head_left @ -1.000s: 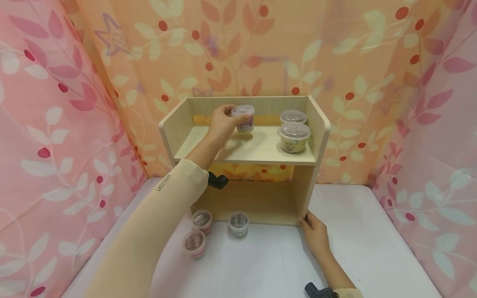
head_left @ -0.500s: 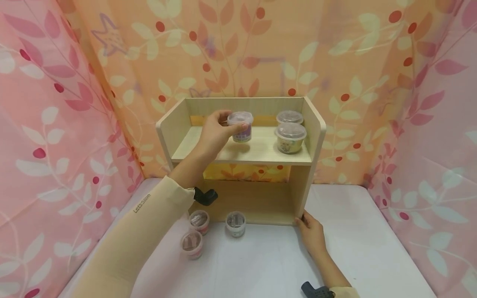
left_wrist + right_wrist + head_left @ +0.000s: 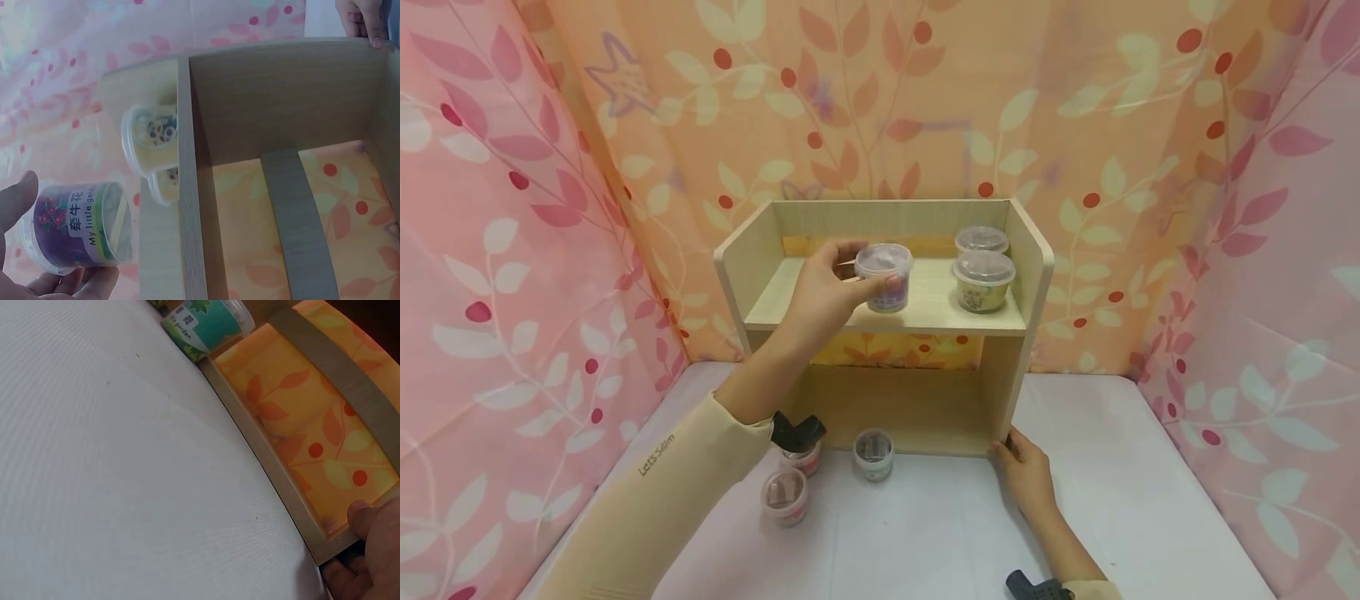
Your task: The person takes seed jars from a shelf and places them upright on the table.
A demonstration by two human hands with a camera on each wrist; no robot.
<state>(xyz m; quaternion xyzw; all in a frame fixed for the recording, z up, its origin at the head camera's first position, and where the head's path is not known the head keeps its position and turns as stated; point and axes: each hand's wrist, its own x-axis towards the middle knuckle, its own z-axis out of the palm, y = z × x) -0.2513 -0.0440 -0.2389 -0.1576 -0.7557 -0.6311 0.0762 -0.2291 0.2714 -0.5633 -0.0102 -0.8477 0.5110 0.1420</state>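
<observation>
My left hand grips a small clear-lidded plastic cup with a purple flower label, held in front of the upper board of a pale wooden shelf. In the left wrist view, thumb and fingers wrap the cup, which lies sideways there and stands apart from the board. My right hand holds the shelf's lower right front corner; in the right wrist view the thumb of this hand lies over the wooden edge. Two yellow lidded tubs stand one behind the other at the upper board's right end.
On the white tabletop, a cup with a teal label stands before the shelf. Two pink cups stand to its left, the nearer pink cup fully visible, the other partly behind my wrist camera. Patterned curtains enclose the space.
My left hand has drawn the purple cup down and toward me, from over the upper board to its front edge. My right hand keeps its hold on the shelf corner.
</observation>
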